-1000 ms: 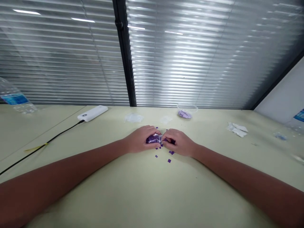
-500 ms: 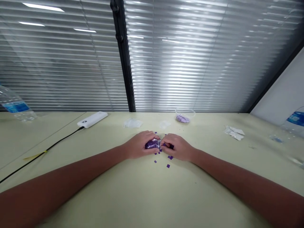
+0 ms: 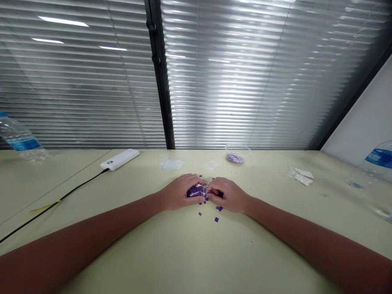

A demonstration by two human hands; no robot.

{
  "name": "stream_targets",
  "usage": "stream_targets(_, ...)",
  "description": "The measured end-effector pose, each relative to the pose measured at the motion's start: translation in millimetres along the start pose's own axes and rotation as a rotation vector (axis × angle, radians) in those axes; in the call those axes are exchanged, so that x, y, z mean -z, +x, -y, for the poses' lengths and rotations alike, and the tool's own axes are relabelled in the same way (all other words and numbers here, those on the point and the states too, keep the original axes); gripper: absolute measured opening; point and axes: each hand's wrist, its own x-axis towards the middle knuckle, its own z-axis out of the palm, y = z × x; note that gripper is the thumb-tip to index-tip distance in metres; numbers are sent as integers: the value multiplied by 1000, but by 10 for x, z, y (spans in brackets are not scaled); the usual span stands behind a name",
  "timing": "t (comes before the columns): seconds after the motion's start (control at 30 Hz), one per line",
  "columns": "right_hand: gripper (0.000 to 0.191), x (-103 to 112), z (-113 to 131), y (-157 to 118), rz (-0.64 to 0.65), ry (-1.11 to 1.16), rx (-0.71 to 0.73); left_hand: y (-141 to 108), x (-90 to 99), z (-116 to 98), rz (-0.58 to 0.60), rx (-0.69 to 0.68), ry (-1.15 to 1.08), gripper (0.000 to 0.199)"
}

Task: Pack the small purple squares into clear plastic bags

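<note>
My left hand and my right hand meet at the middle of the pale table. Between them, a small clear plastic bag of purple pieces is pinched by the fingers of both hands. Its right part is hidden by my right fingers. Several tiny purple squares lie on the table around and just below my hands.
Behind my hands lie clear plastic scraps and a clear bowl of lilac material. A white power bank with a black cable is at left. Water bottles and white wrappers stand or lie at the sides.
The whole scene has shifted lower in the picture as the head view tilts up. My hands stay together on the bag, with no clear change of grip.
</note>
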Motion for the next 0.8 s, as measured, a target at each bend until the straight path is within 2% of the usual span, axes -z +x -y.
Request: stream_targets(0.8, 6, -1, 20, 18, -7, -1, 6, -14, 19, -31, 5, 2, -11, 40)
